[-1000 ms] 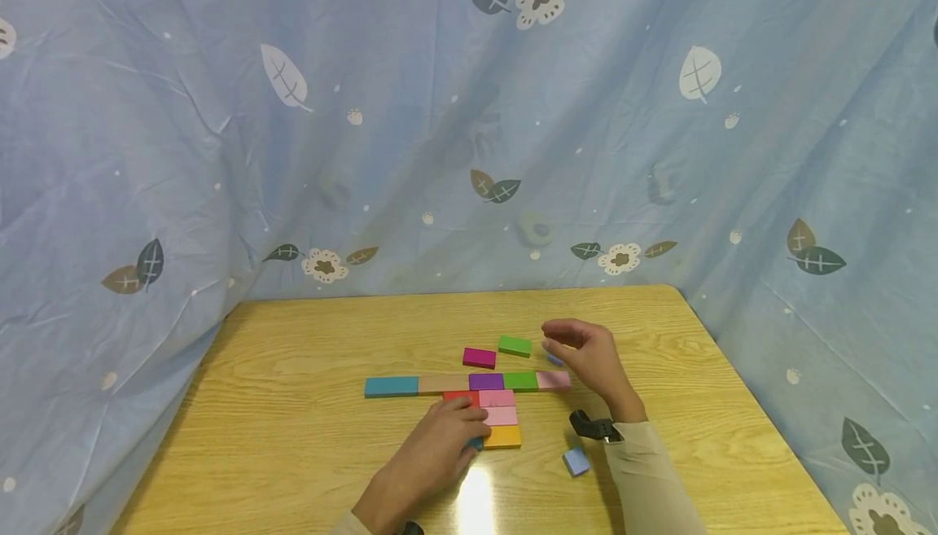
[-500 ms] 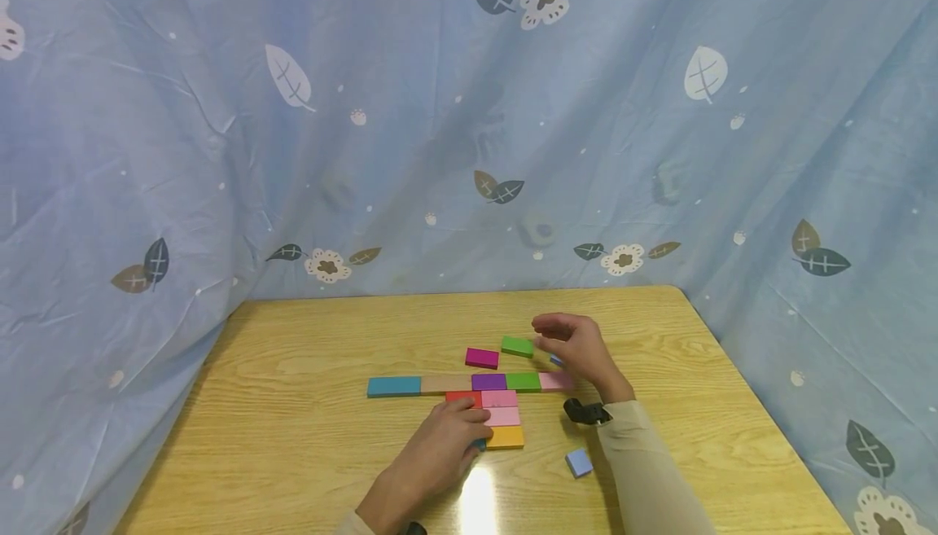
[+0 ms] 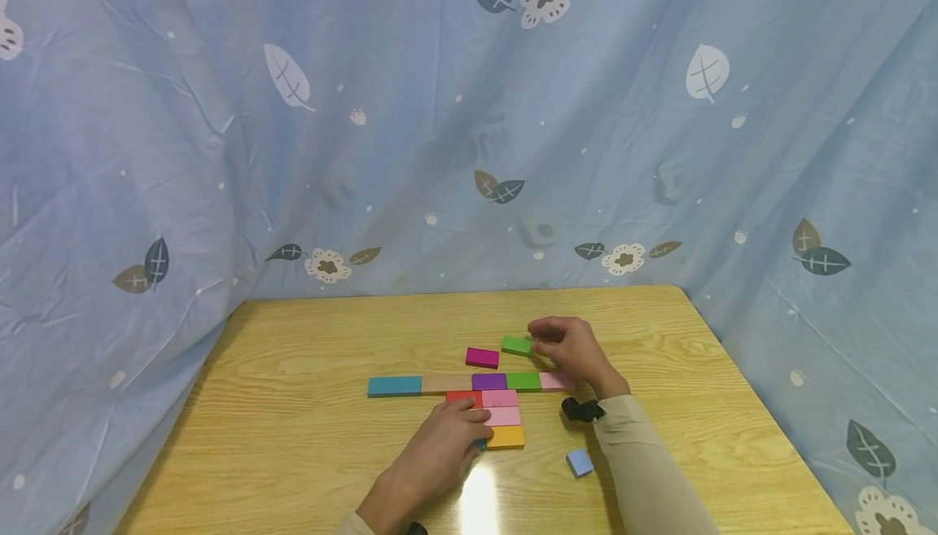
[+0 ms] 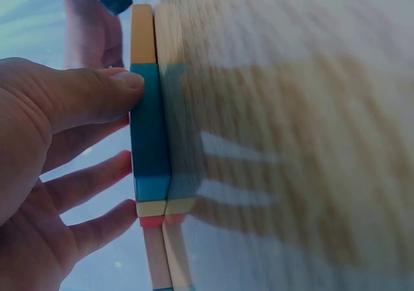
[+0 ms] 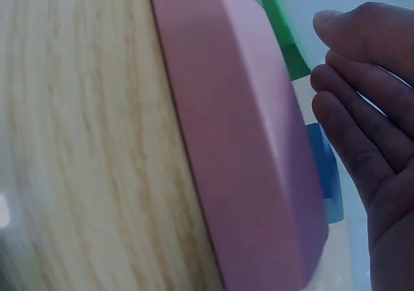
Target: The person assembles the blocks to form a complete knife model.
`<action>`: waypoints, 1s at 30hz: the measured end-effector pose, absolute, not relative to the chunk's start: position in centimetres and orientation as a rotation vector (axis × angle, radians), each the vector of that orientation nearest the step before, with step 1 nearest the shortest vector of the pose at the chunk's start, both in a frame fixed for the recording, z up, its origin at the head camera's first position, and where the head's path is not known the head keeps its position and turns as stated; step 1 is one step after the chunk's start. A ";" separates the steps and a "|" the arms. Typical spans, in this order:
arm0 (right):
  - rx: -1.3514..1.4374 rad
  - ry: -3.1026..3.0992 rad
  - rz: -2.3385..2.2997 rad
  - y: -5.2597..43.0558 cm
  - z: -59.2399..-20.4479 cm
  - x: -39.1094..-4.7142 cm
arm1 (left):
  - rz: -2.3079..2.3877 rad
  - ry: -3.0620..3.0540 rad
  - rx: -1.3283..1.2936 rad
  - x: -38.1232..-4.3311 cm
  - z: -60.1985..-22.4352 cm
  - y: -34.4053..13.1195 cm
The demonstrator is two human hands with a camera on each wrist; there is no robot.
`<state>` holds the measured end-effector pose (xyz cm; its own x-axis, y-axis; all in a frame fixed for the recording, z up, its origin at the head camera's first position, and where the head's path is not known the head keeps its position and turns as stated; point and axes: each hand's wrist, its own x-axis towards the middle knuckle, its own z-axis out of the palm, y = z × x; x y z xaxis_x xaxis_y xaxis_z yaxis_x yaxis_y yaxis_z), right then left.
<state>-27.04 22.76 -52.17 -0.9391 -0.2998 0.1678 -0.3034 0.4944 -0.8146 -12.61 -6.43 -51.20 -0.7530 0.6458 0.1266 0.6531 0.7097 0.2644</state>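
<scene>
My left hand (image 3: 436, 449) rests on a flat group of blocks, its fingers spread over the top. In the left wrist view its thumb touches the side of a teal block (image 4: 149, 129), beside an orange block (image 4: 143, 35). A red block (image 3: 462, 396) and two pink ones also show in this group. My right hand (image 3: 575, 348) hovers at the right end of a loose green block (image 3: 516, 346), thumb and fingers apart, holding nothing. In the right wrist view a light blue block (image 5: 328, 174) lies below the fingers, past a pink block (image 5: 226, 129).
A row of teal (image 3: 394, 387), tan (image 3: 445, 383), purple (image 3: 488, 382), green (image 3: 523, 382) and pink blocks (image 3: 554, 381) runs behind the group. A loose magenta block (image 3: 482, 357) lies farther back. Another light blue block (image 3: 579, 462) sits at right front. A curtain hangs behind the table (image 3: 293, 462).
My right hand has shifted left, closer to the loose green block, and now covers the far light blue block in the head view. The left hand stays in place.
</scene>
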 end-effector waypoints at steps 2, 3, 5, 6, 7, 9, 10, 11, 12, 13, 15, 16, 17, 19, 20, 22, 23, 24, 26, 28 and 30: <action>0.538 -2.734 1.465 22.7 -52.3 -27.0 | -0.473 -2.882 -1.099 -12.7 -51.2 -6.4; 0.528 -2.749 1.453 22.7 -52.3 -27.0 | -0.478 -2.883 -1.100 -12.7 -51.2 -6.4; 0.524 -2.767 1.434 22.6 -52.4 -26.9 | -0.478 -2.889 -1.100 -12.7 -51.1 -6.3; 0.507 -2.779 1.434 22.6 -52.4 -26.8 | -0.479 -2.892 -1.100 -12.7 -51.1 -6.3; 0.498 -2.788 1.427 22.5 -52.4 -26.7 | -0.480 -2.894 -1.099 -12.7 -51.1 -6.3; 0.483 -2.797 1.419 22.4 -52.5 -26.6 | -0.480 -2.895 -1.100 -12.7 -51.1 -6.3; 0.479 -2.799 1.416 22.4 -52.5 -26.6 | -0.481 -2.895 -1.100 -12.7 -51.1 -6.3; 0.470 -2.801 1.419 22.4 -52.5 -26.6 | -0.481 -2.893 -1.102 -12.8 -51.1 -6.3; 0.463 -2.802 1.421 22.4 -52.6 -26.6 | -0.480 -2.894 -1.102 -12.8 -51.1 -6.3; 0.464 -2.800 1.415 22.4 -52.6 -26.6 | -0.480 -2.895 -1.102 -12.8 -51.1 -6.3; 0.470 -2.798 1.395 22.5 -52.7 -26.6 | -0.478 -2.896 -1.102 -12.8 -51.1 -6.3; 0.474 -2.793 1.386 22.6 -52.7 -26.6 | -0.477 -2.896 -1.101 -12.8 -51.1 -6.2; 0.474 -2.785 1.384 22.7 -52.6 -26.6 | -0.476 -2.895 -1.101 -12.8 -51.1 -6.2; 0.488 -2.754 1.364 23.2 -52.6 -26.6 | -0.481 -2.889 -1.102 -12.8 -51.1 -6.2; 0.498 -2.733 1.366 23.5 -52.5 -26.5 | -0.483 -2.883 -1.102 -12.8 -51.1 -6.2; 0.511 -2.685 1.379 24.2 -52.3 -26.1 | -0.490 -2.872 -1.104 -12.8 -51.2 -6.3; 0.520 -2.665 1.383 24.6 -52.2 -25.9 | -0.498 -2.869 -1.104 -12.8 -51.2 -6.3; 0.522 -2.651 1.382 25.1 -52.1 -25.6 | -0.506 -2.868 -1.103 -12.8 -51.2 -6.3; 0.501 -2.635 1.394 25.9 -51.8 -24.8 | -0.518 -2.871 -1.100 -12.8 -51.3 -6.4; 0.461 -2.633 1.381 26.7 -51.7 -23.9 | -0.530 -2.873 -1.099 -12.7 -51.3 -6.5; 0.417 -2.629 1.377 27.4 -51.6 -22.8 | -0.529 -2.873 -1.099 -12.7 -51.3 -6.6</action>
